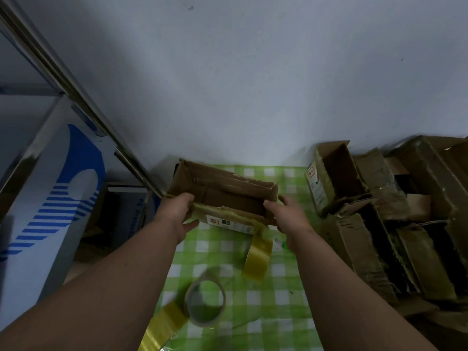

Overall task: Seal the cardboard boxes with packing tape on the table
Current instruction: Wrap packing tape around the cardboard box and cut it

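An open brown cardboard box (228, 191) is held above the far part of the green checked table (253, 300), its flaps up and its inside empty. My left hand (177, 214) grips the box's near left corner. My right hand (288, 219) holds its near right end. A yellowish strip of tape (257, 254) hangs from the box's near side down to the table. A roll of packing tape (205, 302) lies on the cloth closer to me, with a loose yellow tail (162, 328) running to the lower left.
Several open, worn cardboard boxes (379, 219) are piled at the right side of the table. A white and blue carton (50, 198) and metal rails (76, 97) stand at the left. A pale wall rises behind the table.
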Demonstrator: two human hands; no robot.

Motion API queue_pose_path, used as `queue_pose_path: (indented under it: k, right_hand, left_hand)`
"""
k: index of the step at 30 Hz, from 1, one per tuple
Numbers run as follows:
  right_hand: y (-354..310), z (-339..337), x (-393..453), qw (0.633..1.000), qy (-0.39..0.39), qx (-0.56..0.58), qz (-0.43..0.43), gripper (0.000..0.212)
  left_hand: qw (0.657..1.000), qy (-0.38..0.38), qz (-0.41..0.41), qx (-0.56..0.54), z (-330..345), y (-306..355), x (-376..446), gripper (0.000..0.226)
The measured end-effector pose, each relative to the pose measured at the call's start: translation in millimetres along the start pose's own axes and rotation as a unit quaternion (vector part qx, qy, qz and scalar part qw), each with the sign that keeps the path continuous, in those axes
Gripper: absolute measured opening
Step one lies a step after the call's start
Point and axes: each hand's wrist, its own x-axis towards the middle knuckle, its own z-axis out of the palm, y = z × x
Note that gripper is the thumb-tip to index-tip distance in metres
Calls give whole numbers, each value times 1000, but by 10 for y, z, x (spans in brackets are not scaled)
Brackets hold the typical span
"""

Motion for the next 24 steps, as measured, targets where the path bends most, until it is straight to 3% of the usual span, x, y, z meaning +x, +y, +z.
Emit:
queue_pose_path:
  k: [5, 11, 13, 16, 17, 21, 24]
  right_hand:
    - [-12, -20, 0, 1000, 8, 3, -19, 82]
    - [-21, -44, -8, 999, 11, 18, -25, 73]
    - [-25, -76, -18, 999, 35, 17, -35, 65]
    - [-50, -208, 11, 993, 95, 17, -72, 62]
    - [-59, -260, 15, 990, 111, 16, -86, 62]
    - [-54, -302, 26, 989, 91, 90, -78, 58]
    - [-1, -249, 35, 990, 65, 109, -55, 43]
  left_hand:
    - [998, -12, 25, -50, 57, 21, 42, 33]
    - [997, -47, -16, 56, 293, 19, -98, 12]
    - [998, -27, -14, 48, 311, 11, -99, 28]
    - [998, 41, 45, 16, 229, 7, 5, 82]
    - [997, 36, 57, 27, 202, 9, 17, 88]
    - [995, -27, 41, 81, 233, 3, -19, 53]
    - [995, -25, 51, 81, 299, -14, -17, 49]
